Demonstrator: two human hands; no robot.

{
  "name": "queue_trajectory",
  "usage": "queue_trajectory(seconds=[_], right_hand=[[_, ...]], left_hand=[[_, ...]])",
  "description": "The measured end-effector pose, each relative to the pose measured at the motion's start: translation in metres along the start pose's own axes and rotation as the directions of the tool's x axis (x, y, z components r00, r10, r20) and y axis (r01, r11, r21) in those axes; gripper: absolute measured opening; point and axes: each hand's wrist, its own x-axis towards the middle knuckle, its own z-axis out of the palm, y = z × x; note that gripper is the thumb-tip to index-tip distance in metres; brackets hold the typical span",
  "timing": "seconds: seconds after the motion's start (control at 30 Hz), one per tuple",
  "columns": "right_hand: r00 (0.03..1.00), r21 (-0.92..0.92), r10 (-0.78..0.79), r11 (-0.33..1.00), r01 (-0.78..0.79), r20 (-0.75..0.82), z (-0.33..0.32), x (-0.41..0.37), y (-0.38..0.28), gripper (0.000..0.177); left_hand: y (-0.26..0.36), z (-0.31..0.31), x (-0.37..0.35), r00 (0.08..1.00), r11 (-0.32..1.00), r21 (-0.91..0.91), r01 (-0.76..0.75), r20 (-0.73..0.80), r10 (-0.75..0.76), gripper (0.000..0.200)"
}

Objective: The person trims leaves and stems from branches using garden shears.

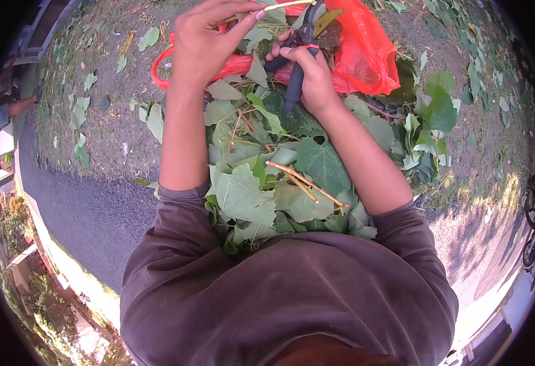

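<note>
My left hand point(209, 33) is closed around a thin pale green stem point(288, 5), which runs to the right at the top edge of the view. Dark-handled pruning shears point(294, 90) are gripped in my right hand point(313, 76). Their head overlaps the right end of the stem. Behind and around both hands lies a red plastic bag point(371, 52), its loop handle left of my left wrist. Broad green leaves point(243, 195) are heaped between my forearms and against my shirt. Cut brown twigs point(307, 183) rest on the heap.
Bare soil point(121, 131) with scattered leaves spreads on both sides. A paved strip point(78, 201) runs along the left. More leaves point(435, 116) are bunched right of my right forearm. Part of another person point(20, 107) shows at the far left, and wheels point(532, 213) at the far right.
</note>
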Motion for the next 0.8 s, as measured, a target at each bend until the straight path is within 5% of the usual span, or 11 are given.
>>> queue_trajectory(seconds=[0.2, 0.27, 0.37, 0.57, 0.6, 0.67, 0.8], right_hand=[[0.999, -0.044, 0.031, 0.999, -0.032, -0.042, -0.001, 0.000, 0.002, 0.028], [0.999, -0.063, 0.025, 0.998, -0.028, -0.043, -0.001, 0.002, 0.004, 0.026], [0.999, -0.070, -0.042, 0.997, 0.039, -0.030, -0.006, 0.006, 0.008, 0.022], [0.997, 0.016, 0.072, 0.997, -0.071, -0.037, -0.004, 0.007, 0.003, 0.024], [0.997, 0.008, 0.077, 0.997, -0.077, -0.016, -0.004, 0.006, 0.002, 0.024], [0.996, 0.054, 0.084, 0.995, -0.084, 0.009, 0.002, 0.005, 0.004, 0.024], [0.979, 0.026, 0.152, 0.987, -0.157, 0.133, -0.004, 0.007, -0.001, 0.022]], left_hand=[[0.025, -0.003, 0.000, 0.988, 0.991, 0.131, -0.026, 0.156, 0.006, 0.019], [0.038, -0.001, 0.002, 0.966, 0.977, 0.203, 0.068, 0.230, -0.115, 0.019], [0.046, 0.003, 0.004, 0.969, 0.972, 0.233, 0.001, 0.238, -0.058, 0.018], [0.045, 0.000, -0.002, 0.981, 0.945, 0.326, -0.008, 0.184, -0.055, 0.019], [0.049, -0.004, -0.002, 0.982, 0.941, 0.337, 0.005, 0.174, -0.067, 0.019], [0.057, -0.015, -0.003, 0.938, 0.936, 0.221, 0.273, 0.156, -0.311, 0.021], [0.036, -0.007, -0.021, 0.943, 0.934, 0.185, 0.304, 0.077, -0.322, 0.018]])
